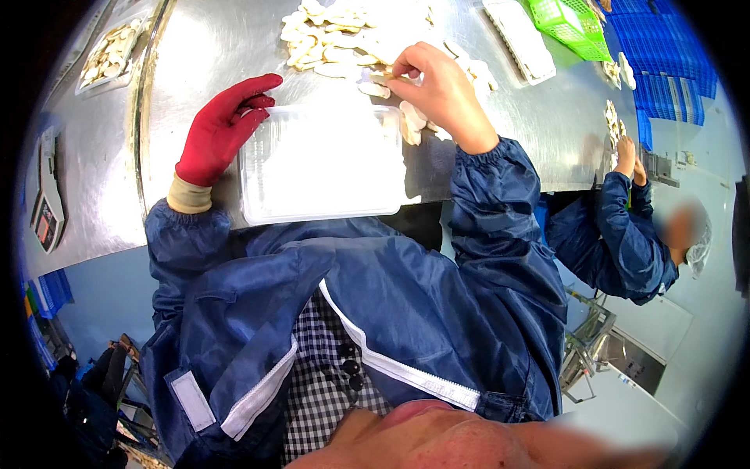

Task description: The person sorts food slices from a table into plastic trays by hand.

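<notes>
My left hand (pixel 218 132), in a red glove with a beige cuff, is at the far left corner of a clear plastic tray (pixel 249 193). Its thumb and fingers are apart, with nothing between them. Glare hides much of the tray's inside. Beyond the tray's far right corner, my bare right hand (pixel 439 88) pinches a pale food slice (pixel 381 77) between thumb and fingertips. Another slice (pixel 374 89) lies just below it. A heap of similar pale slices (pixel 328 44) spreads across the metal table, and several more (pixel 413 122) lie beside the tray's right edge.
A filled plastic tray (pixel 114 50) and a scale (pixel 48 193) are on the left, past a table seam (pixel 140 111). A white tray (pixel 521 41) and a green basket (pixel 571 26) stand at the far right. A co-worker (pixel 615 234) handles slices to the right, near stacked blue crates (pixel 662 53).
</notes>
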`<control>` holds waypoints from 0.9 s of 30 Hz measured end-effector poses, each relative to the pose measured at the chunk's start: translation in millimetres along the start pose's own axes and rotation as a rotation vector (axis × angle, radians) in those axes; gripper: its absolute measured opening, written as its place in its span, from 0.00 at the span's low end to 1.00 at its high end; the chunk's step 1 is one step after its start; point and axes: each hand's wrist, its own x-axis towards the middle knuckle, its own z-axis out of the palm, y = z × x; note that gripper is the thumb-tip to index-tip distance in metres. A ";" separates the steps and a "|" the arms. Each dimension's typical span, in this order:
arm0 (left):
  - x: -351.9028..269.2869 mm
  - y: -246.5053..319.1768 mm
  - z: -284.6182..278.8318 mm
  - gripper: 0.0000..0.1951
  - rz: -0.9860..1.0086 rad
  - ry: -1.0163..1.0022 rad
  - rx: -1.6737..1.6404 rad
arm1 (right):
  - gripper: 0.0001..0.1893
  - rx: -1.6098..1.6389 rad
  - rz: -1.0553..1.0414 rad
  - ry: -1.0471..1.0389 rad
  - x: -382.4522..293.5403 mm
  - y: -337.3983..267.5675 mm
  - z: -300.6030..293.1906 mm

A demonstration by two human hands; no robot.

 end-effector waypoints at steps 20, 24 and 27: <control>2.4 -4.3 -4.1 0.24 -0.007 -0.024 0.062 | 0.10 0.104 0.169 0.106 -10.6 6.0 -15.6; 0.5 -3.3 -3.5 0.23 -0.005 0.001 0.040 | 0.11 -0.079 -0.037 0.012 -8.4 1.9 1.7; 2.2 -2.1 -3.0 0.24 0.002 -0.030 0.044 | 0.11 -0.179 -0.039 -0.003 -5.3 5.0 2.7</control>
